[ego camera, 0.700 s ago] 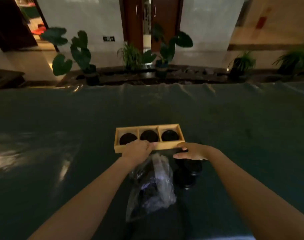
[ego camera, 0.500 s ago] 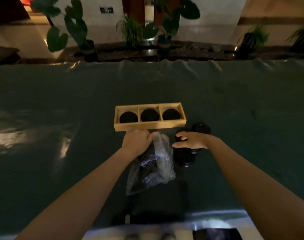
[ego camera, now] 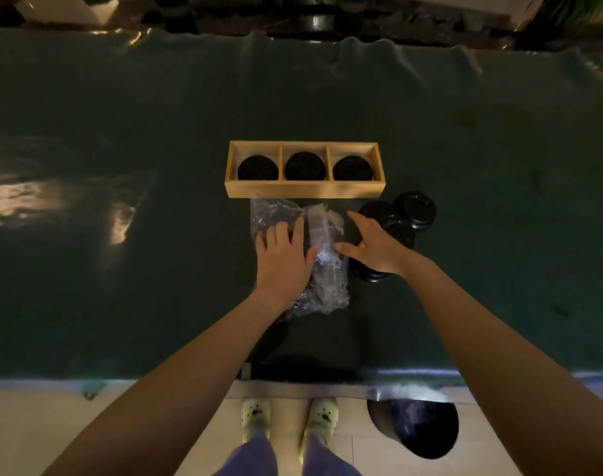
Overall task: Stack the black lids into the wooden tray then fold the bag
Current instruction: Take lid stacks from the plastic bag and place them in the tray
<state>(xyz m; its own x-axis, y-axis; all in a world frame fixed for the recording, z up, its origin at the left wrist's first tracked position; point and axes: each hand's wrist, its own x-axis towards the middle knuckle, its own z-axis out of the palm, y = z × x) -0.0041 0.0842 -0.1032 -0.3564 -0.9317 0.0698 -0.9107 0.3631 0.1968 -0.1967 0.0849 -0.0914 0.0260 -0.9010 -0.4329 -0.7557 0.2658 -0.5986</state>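
A long wooden tray [ego camera: 305, 193] sits on a dark green bench [ego camera: 121, 269]. The tray has three boxes in a row. Each box has a round black lid in it: one in the left box [ego camera: 257, 167], one in the middle box [ego camera: 304, 165], and one in the right box [ego camera: 352, 168].

Just in front of the tray lies a clear plastic bag [ego camera: 322, 269]. It is crumpled and shiny. Its far end almost touches the front wall of the tray.

The left hand [ego camera: 282, 257] lies flat on the left side of the bag. Its fingers [ego camera: 281, 235] are spread out and loose, pressing down on the plastic, not squeezing it.

The right hand [ego camera: 373, 247] is on the right side of the bag. Its fingers [ego camera: 356, 219] are open and stretched out too. The thumb touches the edge of the bag. The hand holds nothing.

More black lids [ego camera: 413, 207] lie on the bench to the right of the bag, near the right end of the tray. They are bunched together and some lean on each other. The right hand covers part of them, so I cannot count them.

Down below the bench edge are two pale shoes [ego camera: 288, 415] on a light floor [ego camera: 35, 424], and a dark round bin [ego camera: 420, 429] to the right.
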